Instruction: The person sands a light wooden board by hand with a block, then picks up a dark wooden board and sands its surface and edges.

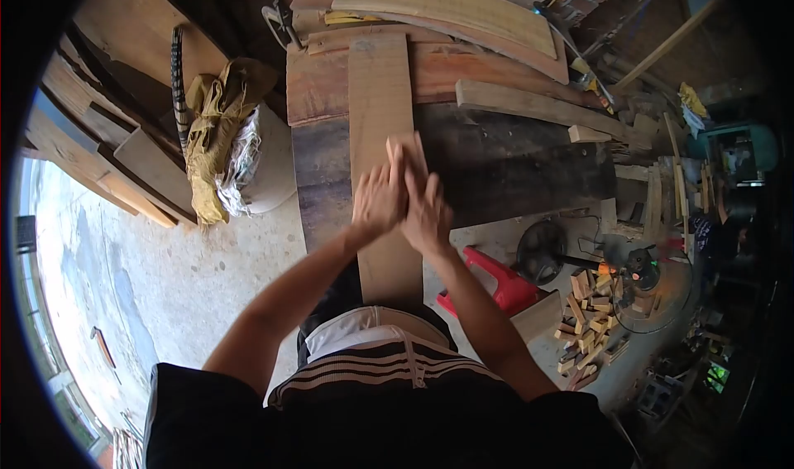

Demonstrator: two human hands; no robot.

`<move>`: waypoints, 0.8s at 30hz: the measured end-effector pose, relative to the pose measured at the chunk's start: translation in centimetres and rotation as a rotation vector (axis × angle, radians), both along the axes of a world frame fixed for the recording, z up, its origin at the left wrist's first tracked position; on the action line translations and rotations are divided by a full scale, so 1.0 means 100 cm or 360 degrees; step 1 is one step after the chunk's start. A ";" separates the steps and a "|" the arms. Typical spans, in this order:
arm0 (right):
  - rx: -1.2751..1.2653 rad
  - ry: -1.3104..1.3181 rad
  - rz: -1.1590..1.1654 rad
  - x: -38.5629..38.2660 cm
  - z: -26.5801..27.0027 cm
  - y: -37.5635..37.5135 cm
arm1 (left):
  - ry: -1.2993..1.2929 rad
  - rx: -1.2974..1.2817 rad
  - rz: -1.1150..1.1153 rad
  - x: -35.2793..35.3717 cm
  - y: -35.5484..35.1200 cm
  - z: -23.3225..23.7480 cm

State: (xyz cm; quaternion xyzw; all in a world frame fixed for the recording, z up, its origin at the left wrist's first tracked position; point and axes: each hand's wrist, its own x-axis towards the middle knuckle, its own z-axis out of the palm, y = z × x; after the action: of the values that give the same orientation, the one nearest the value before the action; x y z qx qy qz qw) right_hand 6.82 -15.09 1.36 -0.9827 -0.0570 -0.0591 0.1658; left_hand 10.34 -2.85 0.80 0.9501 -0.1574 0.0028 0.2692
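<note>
A long flat wooden board [380, 88] lies lengthwise on the workbench [513, 167], its near end reaching to my waist. On top of it, near its right edge, is a small pale wooden block [420, 148], tilted slightly. My left hand [380, 198] grips the block's left side, with its fingers close over the board's surface. From the right, my right hand [428, 211] closes round the same block, pressed against the left hand. The block's lower part and underside are hidden by my hands.
Wide planks [447, 6] lie across the bench's far end, with a long wooden bar [529, 105] at right. A red plastic stool [496, 283] and a pile of wood offcuts [589, 324] are on the floor. Left stands a white container [269, 163] with sacks.
</note>
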 end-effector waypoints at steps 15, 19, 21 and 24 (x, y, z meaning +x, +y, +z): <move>0.0190 -0.0453 -0.0538 -0.040 0.019 -0.093 | 0.1189 -0.1549 0.1033 -0.198 0.074 -0.078; 0.0326 -0.0528 -0.0308 -0.089 0.029 -0.067 | 0.1789 -0.2005 0.0672 -0.204 0.046 -0.017; 0.0380 -0.0541 -0.0185 -0.124 0.012 -0.058 | 0.1794 -0.2004 0.0793 -0.206 0.038 -0.014; 0.0585 -0.0252 0.0161 -0.155 -0.012 -0.055 | 0.1697 -0.1720 0.0953 -0.209 0.035 -0.009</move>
State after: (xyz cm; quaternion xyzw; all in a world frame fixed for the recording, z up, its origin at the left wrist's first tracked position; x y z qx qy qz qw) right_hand -8.66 -20.57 0.12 -0.9241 -0.1072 -0.1373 0.3402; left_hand -10.51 0.60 -0.07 0.5646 0.2756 -0.3025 0.7168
